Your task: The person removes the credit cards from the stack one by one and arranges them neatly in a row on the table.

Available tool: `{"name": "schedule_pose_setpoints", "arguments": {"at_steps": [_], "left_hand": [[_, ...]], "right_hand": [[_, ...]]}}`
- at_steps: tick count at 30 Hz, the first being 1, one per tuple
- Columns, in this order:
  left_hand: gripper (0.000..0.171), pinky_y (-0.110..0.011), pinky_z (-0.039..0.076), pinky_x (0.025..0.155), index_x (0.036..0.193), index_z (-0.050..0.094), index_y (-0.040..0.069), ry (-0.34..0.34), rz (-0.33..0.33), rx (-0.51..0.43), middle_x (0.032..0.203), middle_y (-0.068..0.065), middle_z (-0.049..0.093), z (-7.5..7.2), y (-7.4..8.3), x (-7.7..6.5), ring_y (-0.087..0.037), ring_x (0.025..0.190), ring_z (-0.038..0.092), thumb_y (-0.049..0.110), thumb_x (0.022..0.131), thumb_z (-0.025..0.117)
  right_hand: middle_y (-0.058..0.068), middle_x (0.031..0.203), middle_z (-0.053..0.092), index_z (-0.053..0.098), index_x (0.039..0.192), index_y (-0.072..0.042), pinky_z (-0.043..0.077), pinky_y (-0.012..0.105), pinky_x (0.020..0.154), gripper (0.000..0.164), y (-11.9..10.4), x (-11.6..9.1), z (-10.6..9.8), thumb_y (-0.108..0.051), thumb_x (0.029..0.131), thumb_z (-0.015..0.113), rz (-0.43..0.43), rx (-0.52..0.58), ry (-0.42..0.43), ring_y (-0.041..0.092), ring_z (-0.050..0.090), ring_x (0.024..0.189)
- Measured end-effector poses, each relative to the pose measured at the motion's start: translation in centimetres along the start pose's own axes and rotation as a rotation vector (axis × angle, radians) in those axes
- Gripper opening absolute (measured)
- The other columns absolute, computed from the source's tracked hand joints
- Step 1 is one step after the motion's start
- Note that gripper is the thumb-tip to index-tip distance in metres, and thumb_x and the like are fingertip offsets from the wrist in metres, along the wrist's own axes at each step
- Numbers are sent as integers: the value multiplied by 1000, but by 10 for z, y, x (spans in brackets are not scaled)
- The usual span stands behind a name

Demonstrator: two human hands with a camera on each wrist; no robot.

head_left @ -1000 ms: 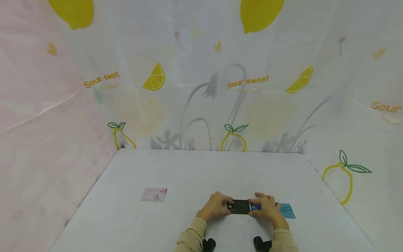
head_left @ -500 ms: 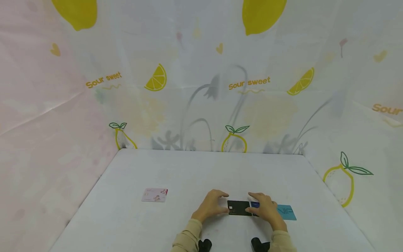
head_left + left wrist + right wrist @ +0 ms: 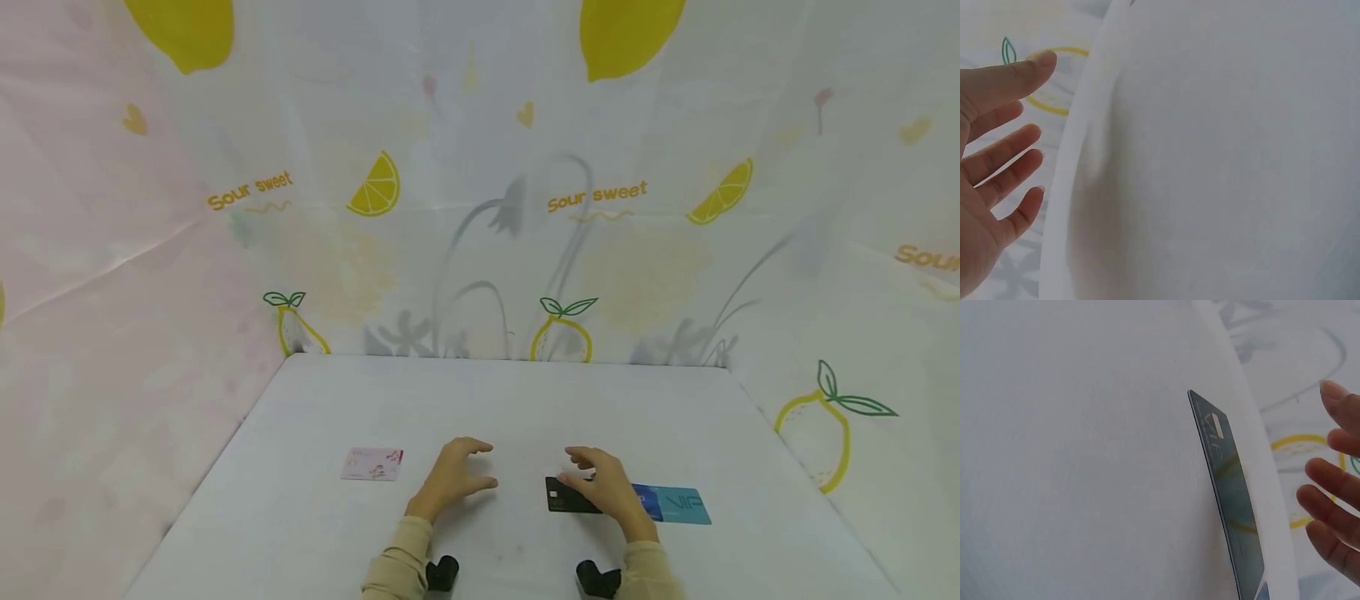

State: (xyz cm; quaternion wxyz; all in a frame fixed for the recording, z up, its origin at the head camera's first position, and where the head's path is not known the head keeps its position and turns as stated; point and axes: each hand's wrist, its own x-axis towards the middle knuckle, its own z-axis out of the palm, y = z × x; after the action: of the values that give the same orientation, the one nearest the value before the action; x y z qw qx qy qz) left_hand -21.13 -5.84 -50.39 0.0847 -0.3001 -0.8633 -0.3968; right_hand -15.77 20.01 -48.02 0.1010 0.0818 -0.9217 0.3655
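Three cards lie end to end in a row on the table, right of the middle in the head view: a black card (image 3: 569, 497) with a chip, a blue card (image 3: 648, 502) and a teal card (image 3: 684, 505) marked VIP. My right hand (image 3: 609, 490) hovers over the black card and hides part of the row; its fingers are spread and hold nothing. To the left, my left hand (image 3: 448, 482) is above the bare tabletop, thumb and fingers apart. A pink card (image 3: 372, 464) lies flat beyond it on the left. The right wrist view shows the black card (image 3: 1227, 494) close up.
The white table (image 3: 495, 400) meets a lemon-print cloth (image 3: 465, 250) at its back and sides. Two black objects (image 3: 442, 573) sit at the wrists near the front, one by each sleeve.
Both hands have let go of the black card. My left hand has drawn away to the left, and the right has shifted slightly left, uncovering more of the blue card.
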Motion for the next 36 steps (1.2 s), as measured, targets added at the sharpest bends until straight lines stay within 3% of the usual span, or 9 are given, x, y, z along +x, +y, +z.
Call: {"name": "schedule_pose_setpoints", "arguments": {"at_steps": [5, 14, 27, 36], "left_hand": [[44, -44, 50, 80, 105, 66, -7, 30, -27, -14, 100, -16, 67, -18, -10, -6, -30, 91, 61, 13, 69, 83], [49, -48, 50, 81, 107, 64, -10, 70, -52, 3, 101, -20, 67, -41, -24, -11, -34, 93, 63, 11, 68, 83], [51, -49, 50, 82, 107, 64, -10, 118, -95, 29, 101, -20, 67, -54, -35, -17, -35, 96, 63, 11, 65, 85], [52, -46, 51, 81, 106, 65, -9, 168, -133, 73, 102, -20, 67, -62, -44, -28, -35, 96, 62, 11, 64, 86]], "right_hand": [[16, 99, 67, 65, 109, 5, 53, 36, 74, 37, -3, 7, 9, -14, 79, 74, -51, 42, 10, 30, 64, 89], [18, 98, 66, 63, 112, 7, 53, 38, 76, 40, -17, 24, 21, -16, 81, 73, -136, 95, -22, 31, 63, 89], [21, 97, 65, 62, 111, 9, 53, 39, 75, 39, -38, 44, 39, -14, 82, 72, -254, 96, -66, 31, 62, 86], [22, 99, 65, 61, 111, 10, 53, 41, 77, 38, -57, 56, 60, -13, 83, 72, -275, 154, -136, 32, 63, 86]]}}
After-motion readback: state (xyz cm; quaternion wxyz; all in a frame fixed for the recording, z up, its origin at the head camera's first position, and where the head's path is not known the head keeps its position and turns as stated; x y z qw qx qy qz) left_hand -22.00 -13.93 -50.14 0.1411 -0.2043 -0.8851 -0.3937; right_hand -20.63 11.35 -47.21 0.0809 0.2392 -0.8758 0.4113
